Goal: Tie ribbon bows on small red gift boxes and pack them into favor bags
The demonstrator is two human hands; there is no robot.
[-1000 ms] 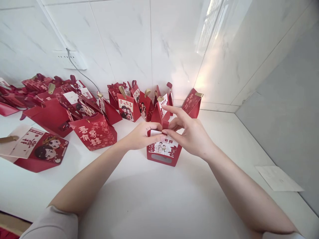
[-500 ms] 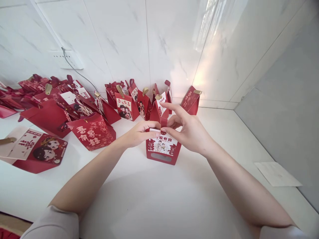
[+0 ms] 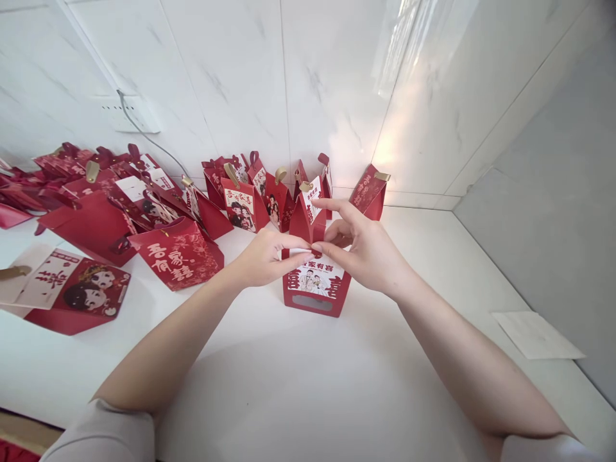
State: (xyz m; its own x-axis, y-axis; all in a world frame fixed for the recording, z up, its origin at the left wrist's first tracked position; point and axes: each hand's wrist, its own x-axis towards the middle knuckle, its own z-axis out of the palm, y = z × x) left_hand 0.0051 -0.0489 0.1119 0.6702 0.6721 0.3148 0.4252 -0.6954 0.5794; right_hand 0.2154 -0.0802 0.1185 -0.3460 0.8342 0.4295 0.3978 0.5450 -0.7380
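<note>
A red gift box (image 3: 315,307) stands upright on the white table in front of me. Its white front panel has a printed couple and red characters, above an oval window low down. My left hand (image 3: 269,256) pinches the top edge of this box from the left, thumb in front. From the right, my right hand (image 3: 363,247) pinches the same edge, its thumb and fingers closed at the middle and its index finger stretched out. The two hands nearly meet there, and my fingers hide most of the top fold.
Behind stand several finished-looking red boxes (image 3: 240,208) with ribbon loops, along the tiled wall. More boxes (image 3: 96,221) crowd the left side, some lying flat. Another box (image 3: 370,192) stands back right. A white plate (image 3: 536,335) is at the right; a grey cable (image 3: 149,141) hangs from a socket.
The red ribbon loop that stood up between my fingers no longer shows at the box top. My left hand has moved slightly, its fingertips now closer to the right thumb. The box stays in place.
</note>
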